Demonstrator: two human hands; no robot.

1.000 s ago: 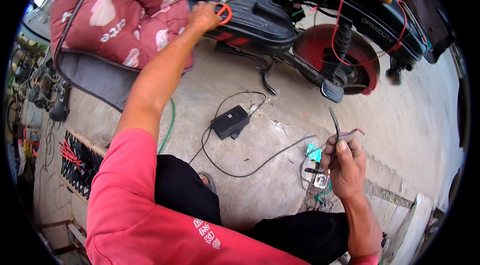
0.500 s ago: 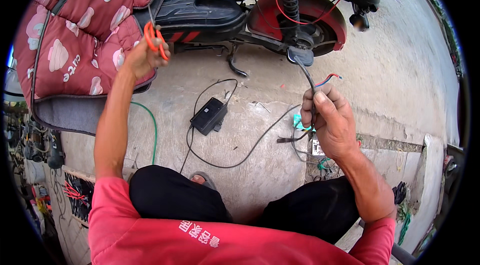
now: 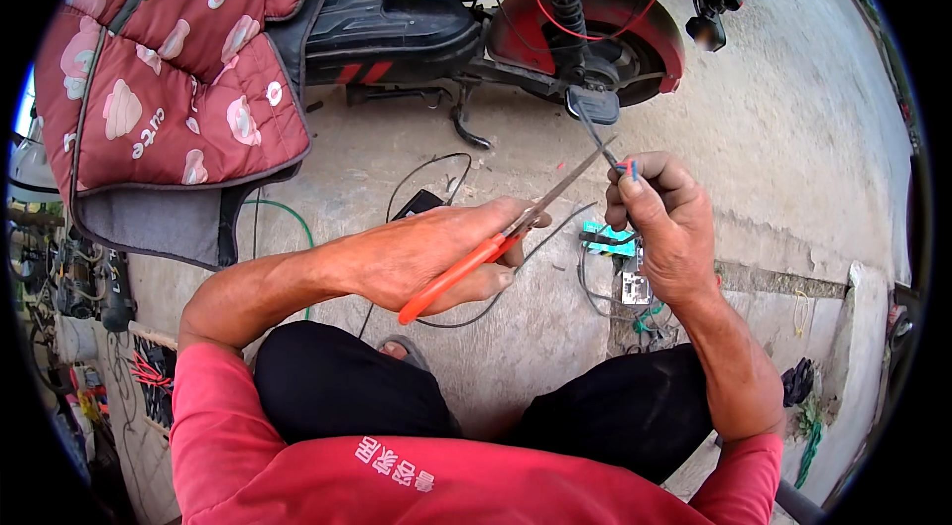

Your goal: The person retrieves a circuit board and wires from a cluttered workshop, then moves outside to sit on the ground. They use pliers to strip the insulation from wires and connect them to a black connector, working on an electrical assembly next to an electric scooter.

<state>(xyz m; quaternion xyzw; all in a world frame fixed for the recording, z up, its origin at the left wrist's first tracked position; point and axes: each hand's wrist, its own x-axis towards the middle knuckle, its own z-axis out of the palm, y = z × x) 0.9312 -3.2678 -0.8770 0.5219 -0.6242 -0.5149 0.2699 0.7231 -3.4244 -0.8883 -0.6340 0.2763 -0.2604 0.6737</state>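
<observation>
My left hand (image 3: 416, 242) is closed round scissors with orange handles (image 3: 451, 279). Their long metal blades (image 3: 575, 178) point up and to the right, and the tips lie beside the cable over my right hand. Between the thumb and fingers of my right hand (image 3: 669, 233) is a dark cable, its short red and blue wire ends (image 3: 629, 168) showing above the thumb. The blades and the cable overlap here, so I cannot tell whether they touch. Partly covered by my left hand, a black power box (image 3: 418, 202) lies on the concrete with its cord looping around it.
An electric scooter (image 3: 392, 29) stands across the far side, its red-rimmed rear wheel and pedal near my right hand. A maroon padded cover (image 3: 188, 99) hangs at left. A teal packet (image 3: 609, 239) and green cord (image 3: 645, 319) lie right; a green hose (image 3: 297, 218) lies left.
My left hand has come down and right from beside the scooter, bringing the scissors to the cable. My right hand has shifted its hold, and the coloured wire ends now sit above its thumb.
</observation>
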